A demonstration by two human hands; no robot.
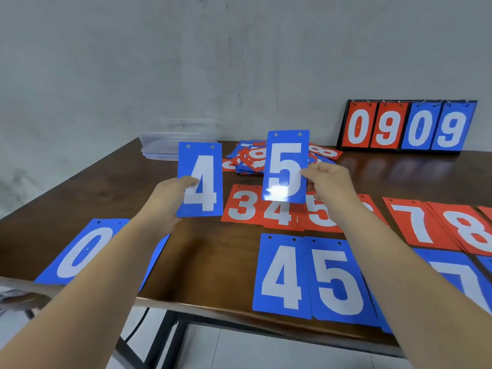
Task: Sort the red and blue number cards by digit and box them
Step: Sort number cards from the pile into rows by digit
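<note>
Head view: left grip (170, 199) holds blue 4 (203, 158), right grip (331, 182) blue 5 (288, 150), clear box (163, 146) beyond.

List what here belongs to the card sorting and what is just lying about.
Job: blue 4 card in left hand, blue 5 card in right hand, unsorted pile, red row, blue row, clear box.
Lying about: scoreboard stand by the wall.

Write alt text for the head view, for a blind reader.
The left hand holds up a blue 4, right hand a blue 5, over a table of red and blue number cards in rows. Behind lie a loose pile, a clear box and a scoreboard reading 0909.
</note>
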